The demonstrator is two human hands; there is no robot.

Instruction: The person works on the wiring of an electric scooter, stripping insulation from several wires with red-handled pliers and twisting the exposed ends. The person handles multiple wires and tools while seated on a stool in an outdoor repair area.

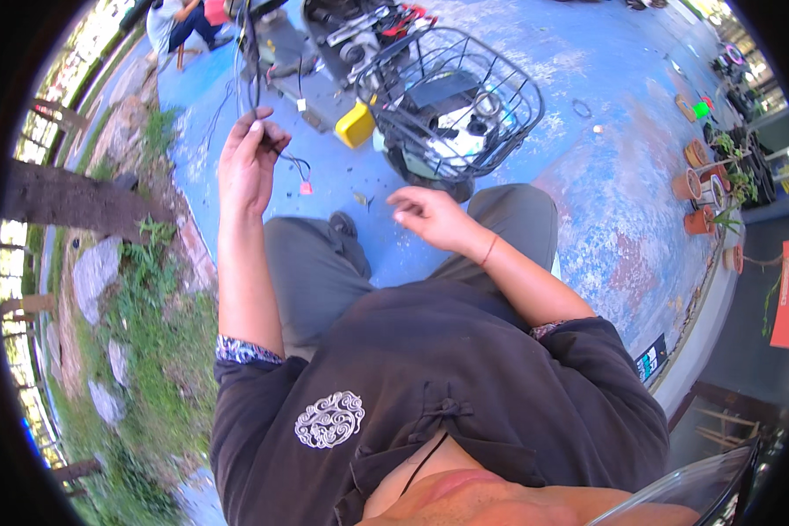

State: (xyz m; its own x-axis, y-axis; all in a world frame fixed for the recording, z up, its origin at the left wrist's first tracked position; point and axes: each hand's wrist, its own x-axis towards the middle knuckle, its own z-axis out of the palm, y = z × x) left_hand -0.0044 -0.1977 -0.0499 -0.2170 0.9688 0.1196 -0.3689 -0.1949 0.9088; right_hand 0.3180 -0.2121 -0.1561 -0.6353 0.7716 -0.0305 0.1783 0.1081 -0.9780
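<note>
My left hand (247,167) is raised, its thumb and fingers pinched on a dark wiring harness (255,77). The wires run up from the fingertips, and a short end with a small pinkish-red connector (306,188) hangs out beside the palm. My right hand (431,216) hovers above my right knee, fingers loosely bent and somewhat blurred, with nothing visible in it. Ahead is a partly stripped scooter (324,66) with exposed parts and a white-tipped lead (301,103). A black wire basket (508,145) and a yellow block-shaped part (355,124) are close by it.
Worn blue-painted ground (622,184) spreads around me. Terracotta pots (699,221) with plants line the right side. Rocks (96,276), grass and a tree trunk (79,202) border the left. Another person (180,24) sits at the far left.
</note>
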